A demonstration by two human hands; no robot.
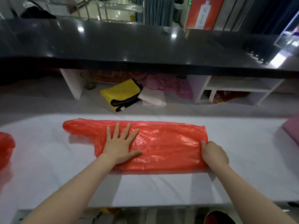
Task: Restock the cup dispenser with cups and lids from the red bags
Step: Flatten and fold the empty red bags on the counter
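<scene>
Item: red bag (161,143), thin crinkled glossy film, lying flat and apparently empty across the middle of the white counter (48,167), long side parallel to its near edge. I judge it featherlight, limp and slippery, best taken at an end hem. My left hand (120,143) presses it spread-fingered; my right hand (213,153) pinches its right end.

A glossy black counter (145,46) is seen across the upper frame; a white worktop (161,188) is spread below, brightly lit.
</scene>
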